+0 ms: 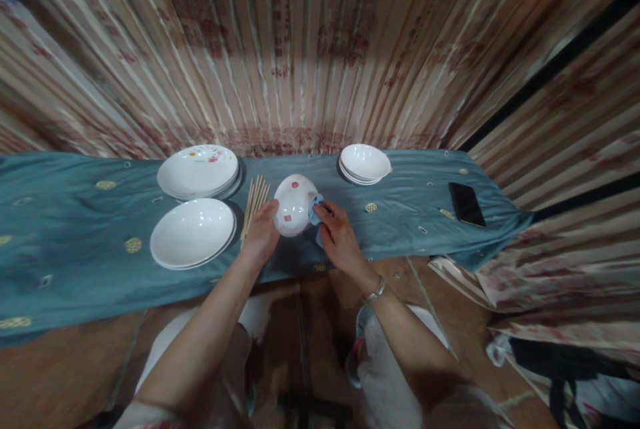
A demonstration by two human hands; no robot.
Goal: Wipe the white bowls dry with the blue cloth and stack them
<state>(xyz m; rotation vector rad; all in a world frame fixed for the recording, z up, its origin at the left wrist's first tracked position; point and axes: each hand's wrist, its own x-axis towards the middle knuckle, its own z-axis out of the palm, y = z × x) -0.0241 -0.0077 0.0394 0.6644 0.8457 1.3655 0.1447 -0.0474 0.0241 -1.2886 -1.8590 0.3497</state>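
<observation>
A white bowl with red marks (pixel 294 205) is held over the near part of the table, its outer side facing me. My left hand (pixel 261 234) grips the bowl's left rim. On the right, my right hand (pixel 340 232) pinches a light blue cloth (pixel 315 209) and presses it against the bowl's side. Several chopsticks (pixel 256 197) lie just beyond my left hand. Stacked small white bowls (pixel 365 162) stand to the right, behind my right hand.
At left, a stack of large white plates with flowers (pixel 197 172) stands behind stacked deep white plates (pixel 193 234). A black phone (pixel 466 203) lies at the right end of the blue-green tablecloth (pixel 410 215). Pleated curtains (pixel 300 49) hang behind the table.
</observation>
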